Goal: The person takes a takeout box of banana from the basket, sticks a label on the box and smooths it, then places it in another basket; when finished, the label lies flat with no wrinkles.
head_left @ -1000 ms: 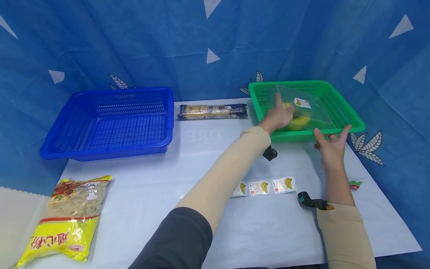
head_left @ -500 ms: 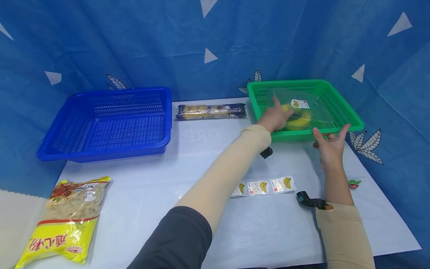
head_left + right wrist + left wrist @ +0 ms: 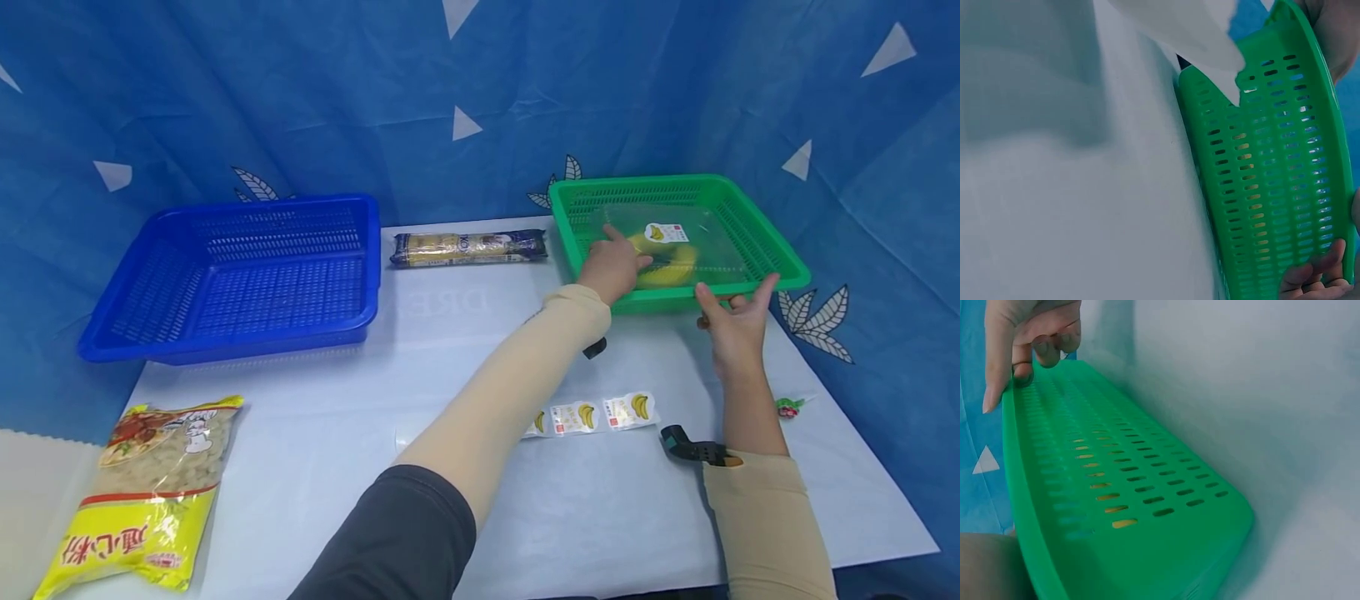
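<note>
A clear plastic package of bananas [image 3: 671,262] with a banana label [image 3: 666,232] lies inside the green basket [image 3: 757,229]. My left hand [image 3: 611,267] reaches over the basket's front left rim, its index finger straight and its thumb spread at the package's left end. The lower part of that hand is hidden in the head view. At the front rim, my right hand [image 3: 738,329] grips the green basket, thumb at the rim and curled fingers [image 3: 1316,278] against the outer wall in the right wrist view. Yellow shows through the slots in both wrist views.
A blue basket [image 3: 367,258] stands at the back left. Between the baskets lies a long pasta packet [image 3: 468,248]. A yellow macaroni bag [image 3: 153,492] is at the front left. Banana labels [image 3: 576,418] lie partly behind my left forearm; a wrapped lollipop [image 3: 789,407] is at the right.
The banana package has gone from tilted to flatter and lower in the green basket. My left hand has sunk slightly with it. The right hand keeps its place at the rim.
</note>
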Demonstrator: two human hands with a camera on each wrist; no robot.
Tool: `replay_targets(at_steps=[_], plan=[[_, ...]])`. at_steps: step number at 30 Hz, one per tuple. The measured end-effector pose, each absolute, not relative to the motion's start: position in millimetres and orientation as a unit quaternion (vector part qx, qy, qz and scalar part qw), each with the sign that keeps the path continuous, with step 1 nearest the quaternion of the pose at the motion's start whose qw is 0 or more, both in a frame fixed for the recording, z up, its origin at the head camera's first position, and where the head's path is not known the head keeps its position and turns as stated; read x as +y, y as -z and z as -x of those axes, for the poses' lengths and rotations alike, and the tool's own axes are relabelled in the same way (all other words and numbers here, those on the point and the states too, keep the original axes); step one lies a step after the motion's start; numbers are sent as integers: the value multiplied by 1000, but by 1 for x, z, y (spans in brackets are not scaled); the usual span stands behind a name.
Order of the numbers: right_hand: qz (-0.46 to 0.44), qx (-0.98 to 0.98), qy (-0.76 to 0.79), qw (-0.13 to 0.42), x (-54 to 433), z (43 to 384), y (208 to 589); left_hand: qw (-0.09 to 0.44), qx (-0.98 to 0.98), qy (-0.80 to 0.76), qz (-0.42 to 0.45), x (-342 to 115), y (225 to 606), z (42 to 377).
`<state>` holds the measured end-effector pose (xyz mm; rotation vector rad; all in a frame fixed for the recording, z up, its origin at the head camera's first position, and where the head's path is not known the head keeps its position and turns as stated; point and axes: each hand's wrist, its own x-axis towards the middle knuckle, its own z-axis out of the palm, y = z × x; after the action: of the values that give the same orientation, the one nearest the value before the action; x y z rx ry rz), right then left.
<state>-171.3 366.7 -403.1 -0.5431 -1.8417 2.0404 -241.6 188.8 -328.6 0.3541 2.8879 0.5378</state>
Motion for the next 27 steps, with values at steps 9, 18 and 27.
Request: replay_targets(at_steps=[9,18,27], plan=[[197,-658,-711,155,364,172,400,2,967,-198,-161,185,342,243],[201,-718,-655,123,364,166,391,-78,941,-245,-221,174,327,233],[158,-814,-545,122,357,156,389,-73,918,-253,-297,135,308,201]])
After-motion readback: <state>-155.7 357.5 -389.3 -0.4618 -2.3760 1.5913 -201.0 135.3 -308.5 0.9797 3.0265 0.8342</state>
